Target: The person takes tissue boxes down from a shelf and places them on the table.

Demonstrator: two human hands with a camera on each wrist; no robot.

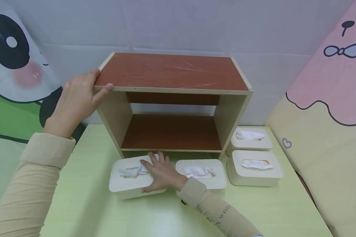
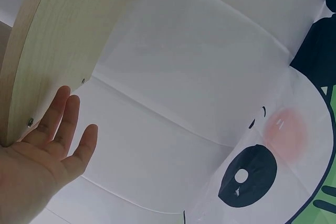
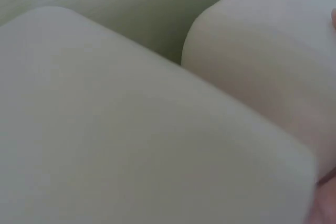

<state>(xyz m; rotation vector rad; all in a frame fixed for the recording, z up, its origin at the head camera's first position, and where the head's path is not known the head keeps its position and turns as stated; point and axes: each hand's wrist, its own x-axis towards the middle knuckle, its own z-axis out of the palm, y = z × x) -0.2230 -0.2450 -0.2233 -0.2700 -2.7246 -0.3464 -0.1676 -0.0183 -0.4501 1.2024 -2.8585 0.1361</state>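
Note:
A small wooden shelf unit (image 1: 173, 74) with brown boards and pale side panels stands at the middle of the table. My left hand (image 1: 77, 95) holds its upper left corner, thumb on the front edge; in the left wrist view, extended fingers lie by the side panel (image 2: 58, 40). My right hand (image 1: 163, 174) spans a white tissue box (image 1: 130, 189) at the shelf's lower left front and grips it, thumb on the near side, fingers over the far edge. This box sits slightly turned. A second tissue box (image 1: 182, 163) stands just right of it, partly behind my wrist.
Two more tissue boxes stand right of the shelf, a nearer one (image 1: 255, 177) and a farther one (image 1: 267, 140). The pale green table (image 1: 273, 210) extends toward me. Cartoon-printed cloth hangs behind and on both sides (image 1: 323, 79).

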